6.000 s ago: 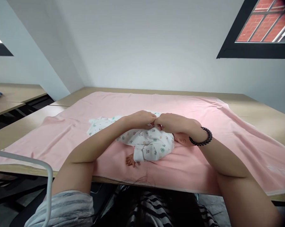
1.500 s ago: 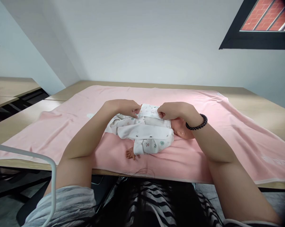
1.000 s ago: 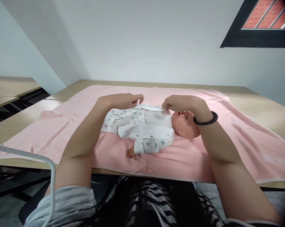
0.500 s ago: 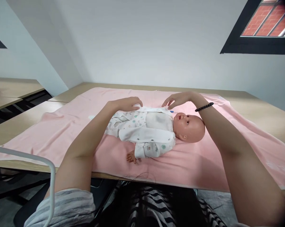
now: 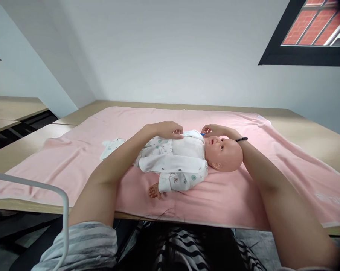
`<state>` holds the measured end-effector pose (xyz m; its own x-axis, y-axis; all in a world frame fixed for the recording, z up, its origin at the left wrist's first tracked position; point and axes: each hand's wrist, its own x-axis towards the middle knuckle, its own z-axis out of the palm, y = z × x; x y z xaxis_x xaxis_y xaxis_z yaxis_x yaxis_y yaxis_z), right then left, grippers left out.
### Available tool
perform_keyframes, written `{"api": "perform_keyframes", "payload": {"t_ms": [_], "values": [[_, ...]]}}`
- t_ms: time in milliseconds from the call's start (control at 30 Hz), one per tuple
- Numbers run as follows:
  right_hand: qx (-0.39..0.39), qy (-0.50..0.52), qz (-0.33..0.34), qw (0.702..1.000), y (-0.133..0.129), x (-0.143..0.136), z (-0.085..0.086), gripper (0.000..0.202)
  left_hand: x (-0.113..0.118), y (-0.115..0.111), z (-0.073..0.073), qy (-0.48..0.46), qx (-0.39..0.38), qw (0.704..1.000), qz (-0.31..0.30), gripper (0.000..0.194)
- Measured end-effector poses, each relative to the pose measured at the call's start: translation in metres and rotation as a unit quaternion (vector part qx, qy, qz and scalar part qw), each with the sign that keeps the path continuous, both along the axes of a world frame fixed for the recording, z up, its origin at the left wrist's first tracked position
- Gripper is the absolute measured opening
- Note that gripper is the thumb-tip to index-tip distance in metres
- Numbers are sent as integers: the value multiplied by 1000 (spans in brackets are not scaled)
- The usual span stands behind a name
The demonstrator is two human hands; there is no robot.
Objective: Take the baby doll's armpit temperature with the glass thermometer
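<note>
A baby doll (image 5: 226, 154) lies on its back on a pink blanket (image 5: 232, 203), head to the right. It wears a white printed baby outfit (image 5: 183, 163) whose front is spread, baring the white torso; the near front flap lies folded back along the near side. My left hand (image 5: 168, 130), fingers bent and closed, grips the far flap at the doll's side. By the far shoulder, my right hand (image 5: 211, 130) has its fingers curled at the collar beside a small blue strip (image 5: 203, 134). What its fingertips hold is partly hidden. The doll's near hand (image 5: 154, 191) sticks out of its sleeve.
The blanket covers most of a wooden table (image 5: 305, 124) against a white wall (image 5: 170, 52). A white printed cloth part (image 5: 112, 146) lies beyond my left forearm. At the lower left a pale curved bar (image 5: 65, 210) stands near my arm. Another table (image 5: 14, 107) is farther left.
My left hand has moved right along the far flap. My right hand has come down to the collar at the far shoulder. The far flap's collar end now stands up more.
</note>
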<state>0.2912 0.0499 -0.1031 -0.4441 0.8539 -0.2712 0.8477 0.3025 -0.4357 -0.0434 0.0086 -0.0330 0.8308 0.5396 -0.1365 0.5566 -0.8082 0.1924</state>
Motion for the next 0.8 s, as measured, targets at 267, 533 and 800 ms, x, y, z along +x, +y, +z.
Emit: {"api": "perform_keyframes", "payload": {"t_ms": [267, 533, 800], "values": [[-4, -47, -25, 999, -2, 23, 2, 22, 15, 2, 13, 15, 4, 1000, -2, 26], [7, -43, -78, 996, -10, 38, 15, 4, 9, 8, 7, -9, -28, 1000, 4, 41], [156, 155, -103, 970, -41, 23, 74, 25, -15, 50, -13, -12, -149, 986, 67, 56]]}}
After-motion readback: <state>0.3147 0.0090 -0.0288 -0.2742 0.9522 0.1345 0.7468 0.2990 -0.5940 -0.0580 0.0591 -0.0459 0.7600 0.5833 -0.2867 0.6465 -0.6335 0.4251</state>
